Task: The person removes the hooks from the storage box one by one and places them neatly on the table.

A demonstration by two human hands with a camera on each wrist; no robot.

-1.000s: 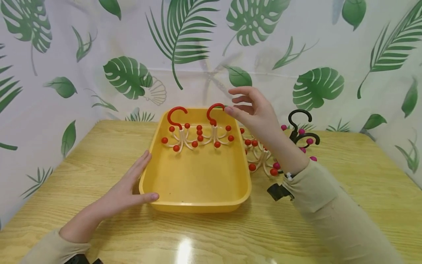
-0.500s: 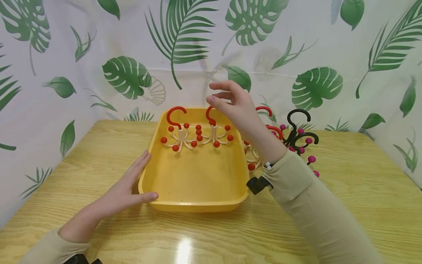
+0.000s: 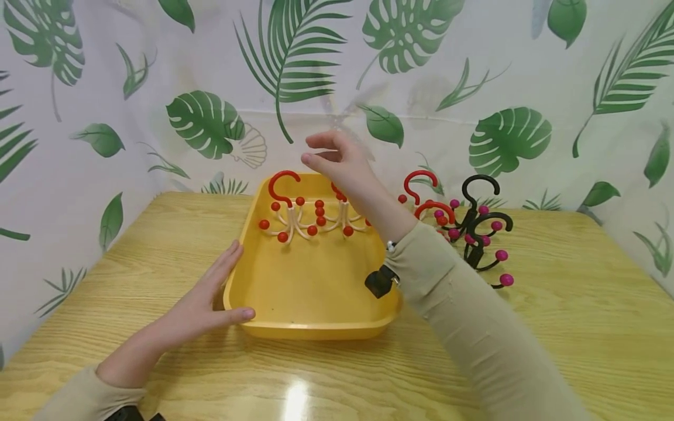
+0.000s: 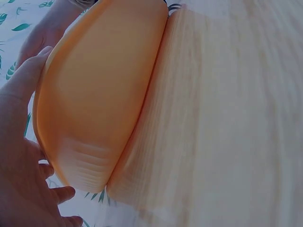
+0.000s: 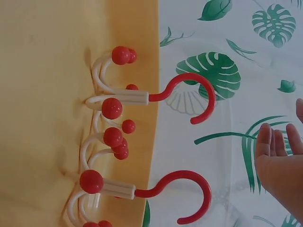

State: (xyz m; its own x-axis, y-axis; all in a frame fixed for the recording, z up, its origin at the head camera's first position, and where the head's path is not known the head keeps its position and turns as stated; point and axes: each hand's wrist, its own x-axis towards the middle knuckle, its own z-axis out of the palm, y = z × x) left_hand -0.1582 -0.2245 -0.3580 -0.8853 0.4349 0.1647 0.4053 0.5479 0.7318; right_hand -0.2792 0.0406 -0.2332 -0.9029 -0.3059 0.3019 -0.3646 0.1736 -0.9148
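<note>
My left hand [image 3: 200, 307] rests with fingers spread along the left side of a yellow plastic tray [image 3: 316, 331], thumb on its rim. In the left wrist view its thumb and fingers touch the tray's outer wall [image 4: 94, 94]. Toward the tray's far end stand two white multi-arm hangers with red hooks and red ball tips. The left hanger [image 3: 289, 215] shows fully; the right hanger [image 3: 344, 213] is partly hidden by my right arm. My right hand [image 3: 342, 161] hovers over the tray's far edge, fingers loosely bent, holding nothing. The right wrist view shows both red hooks [image 5: 209, 92] beside that hand.
Right of the tray stand more red-and-white hangers [image 3: 434, 204], partly behind my right sleeve, and black hangers [image 3: 476, 255] with magenta ball tips. A leaf-patterned cloth [image 3: 453, 88] backs the wooden table [image 3: 158, 245].
My right hand has moved left, from the tray's right far corner to above its far edge, uncovering the hangers on the right. My left hand and the tray have stayed in place.
</note>
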